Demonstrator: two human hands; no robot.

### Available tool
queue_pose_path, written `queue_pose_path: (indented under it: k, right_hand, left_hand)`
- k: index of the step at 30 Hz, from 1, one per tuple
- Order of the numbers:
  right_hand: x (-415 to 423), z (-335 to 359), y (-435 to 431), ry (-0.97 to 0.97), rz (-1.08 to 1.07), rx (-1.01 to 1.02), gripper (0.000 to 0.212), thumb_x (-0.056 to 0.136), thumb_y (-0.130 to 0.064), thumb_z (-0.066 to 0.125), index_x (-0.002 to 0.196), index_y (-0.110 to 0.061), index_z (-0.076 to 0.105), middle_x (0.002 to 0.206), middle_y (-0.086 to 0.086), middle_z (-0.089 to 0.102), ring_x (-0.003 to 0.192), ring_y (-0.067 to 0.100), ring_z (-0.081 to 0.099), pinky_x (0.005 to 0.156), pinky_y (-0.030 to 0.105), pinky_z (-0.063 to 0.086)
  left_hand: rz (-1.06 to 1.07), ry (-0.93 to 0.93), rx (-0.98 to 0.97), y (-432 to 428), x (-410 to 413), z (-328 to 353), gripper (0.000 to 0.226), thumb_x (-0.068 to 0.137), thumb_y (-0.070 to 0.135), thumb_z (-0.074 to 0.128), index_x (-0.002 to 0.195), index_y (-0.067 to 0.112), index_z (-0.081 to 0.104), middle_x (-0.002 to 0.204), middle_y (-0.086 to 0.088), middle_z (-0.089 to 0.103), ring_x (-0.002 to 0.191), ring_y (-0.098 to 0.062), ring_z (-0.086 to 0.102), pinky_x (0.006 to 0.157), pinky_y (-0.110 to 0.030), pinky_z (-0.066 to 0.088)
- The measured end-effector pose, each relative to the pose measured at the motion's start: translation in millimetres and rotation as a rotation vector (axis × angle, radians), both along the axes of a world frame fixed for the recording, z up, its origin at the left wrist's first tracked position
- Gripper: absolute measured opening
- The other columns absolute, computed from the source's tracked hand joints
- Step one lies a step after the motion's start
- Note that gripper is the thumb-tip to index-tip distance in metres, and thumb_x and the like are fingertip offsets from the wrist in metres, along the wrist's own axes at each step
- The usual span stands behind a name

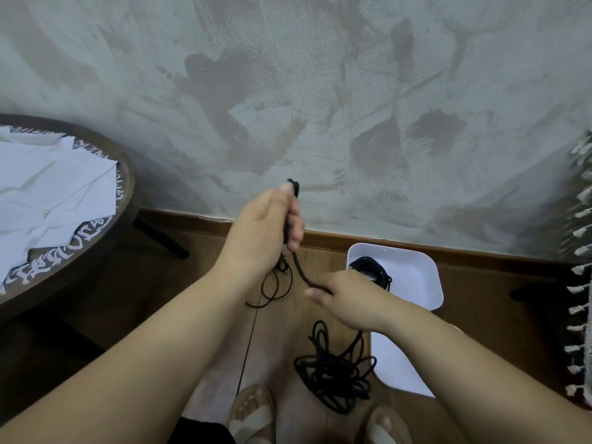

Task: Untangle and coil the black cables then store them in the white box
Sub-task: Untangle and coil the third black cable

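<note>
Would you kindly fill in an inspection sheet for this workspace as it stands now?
Surface: wooden floor, the work goes on above it.
Job's things: white box on the floor by the wall, a coil inside; a flat white panel beside it, perhaps its lid.
Clutter: papers on a round table.
Hands: left hand grips a cable, raised; right hand holds the same cable lower down.
Cables: tangle on the floor near the feet; thin loops hang below the left hand.
Surroundings: grey wall; tasselled rug at right.
</note>
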State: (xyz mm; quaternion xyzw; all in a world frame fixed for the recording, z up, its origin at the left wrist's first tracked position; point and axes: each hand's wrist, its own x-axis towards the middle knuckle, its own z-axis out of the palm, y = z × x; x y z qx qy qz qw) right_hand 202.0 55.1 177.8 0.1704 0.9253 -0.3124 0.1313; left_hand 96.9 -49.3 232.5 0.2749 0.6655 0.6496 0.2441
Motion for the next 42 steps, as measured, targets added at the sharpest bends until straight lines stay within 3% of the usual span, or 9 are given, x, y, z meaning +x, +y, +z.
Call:
queue_pose_path:
  k: [5,10,16,22,24,27,33,38,42]
  right_hand:
    - [7,25,-14,0.033,0.292,0.151,0.036,0.1,-0.034,0.04,0.109,-0.006,0.061,0.097,0.012,0.064,0.09,0.023,0.057,0.082,0.036,0.044]
    - [26,53,-4,0.13,0.184,-0.051,0.025,0.098,-0.028,0.046,0.095,-0.012,0.065,0.062,-0.012,0.059,0.059,-0.007,0.053,0.06,0.011,0.037]
    - [32,53,13,0.28,-0.038,-0.152,0.018,0.088,-0.032,0.062,0.071,-0.026,0.064,0.056,-0.013,0.062,0.057,0.016,0.058,0.059,0.029,0.046]
    - [27,44,24,0.366,-0.212,-0.313,0.015,0.08,-0.031,0.072,0.075,-0.02,0.063,0.051,-0.018,0.054,0.047,0.0,0.045,0.05,0.011,0.034]
    - [26,35,30,0.325,-0.234,-0.384,0.012,0.081,-0.027,0.072,0.085,-0.022,0.063,0.062,-0.019,0.06,0.054,-0.003,0.05,0.055,0.011,0.037]
    - [24,15,32,0.156,-0.134,-0.429,0.021,0.089,-0.026,0.064,0.108,-0.029,0.059,0.105,-0.017,0.065,0.095,-0.005,0.06,0.08,0.011,0.044]
    - [9,-1,21,0.133,-0.204,-0.418,0.024,0.098,-0.03,0.048,0.097,-0.018,0.068,0.09,-0.016,0.067,0.081,-0.009,0.059,0.076,0.009,0.04]
    - [8,2,22,0.184,-0.314,-0.598,0.027,0.102,-0.026,0.037,0.09,-0.016,0.059,0.077,0.003,0.065,0.073,0.012,0.065,0.074,0.028,0.052]
    - [9,4,20,0.175,-0.292,-0.565,0.029,0.102,-0.03,0.037,0.093,-0.017,0.061,0.069,0.0,0.059,0.068,0.012,0.063,0.073,0.031,0.053]
  left_hand:
    - [-0.231,0.574,-0.294,-2,9,-13,0.03,0.1,0.024,0.041,0.075,0.011,0.051,0.058,0.003,0.062,0.057,-0.01,0.058,0.062,-0.018,0.046]
    - [-0.403,0.784,-0.535,1,8,-20,0.027,0.099,0.033,0.04,0.077,0.019,0.048,0.062,0.008,0.053,0.065,-0.017,0.051,0.061,-0.03,0.035]
    - [-0.44,0.569,-0.572,7,16,-11,0.041,0.099,0.033,0.039,0.06,0.021,0.047,0.053,0.006,0.05,0.05,-0.006,0.043,0.058,-0.027,0.036]
    - [-0.382,-0.073,-0.344,5,12,-1,0.042,0.1,0.029,0.041,0.061,0.014,0.043,0.038,0.008,0.028,0.034,-0.006,0.02,0.039,-0.02,0.016]
    - [-0.382,-0.179,-0.257,3,9,1,0.041,0.099,0.029,0.038,0.062,0.013,0.041,0.039,0.007,0.026,0.033,-0.006,0.019,0.038,-0.019,0.016]
    - [-0.376,-0.317,-0.108,2,5,7,0.04,0.099,0.029,0.036,0.063,0.013,0.04,0.038,0.007,0.025,0.031,-0.005,0.019,0.036,-0.018,0.018]
    - [-0.276,-0.488,0.061,-4,-9,7,0.04,0.099,0.031,0.036,0.063,0.014,0.042,0.037,0.009,0.026,0.03,-0.004,0.022,0.035,-0.016,0.019]
    - [-0.306,-0.382,-0.032,-13,-20,7,0.035,0.082,0.045,0.049,0.065,0.014,0.044,0.04,0.009,0.025,0.032,-0.005,0.022,0.035,-0.016,0.022]
    - [-0.342,-0.438,0.015,-15,-18,8,0.029,0.079,0.039,0.051,0.062,0.016,0.043,0.039,0.009,0.025,0.032,-0.004,0.021,0.035,-0.016,0.019]
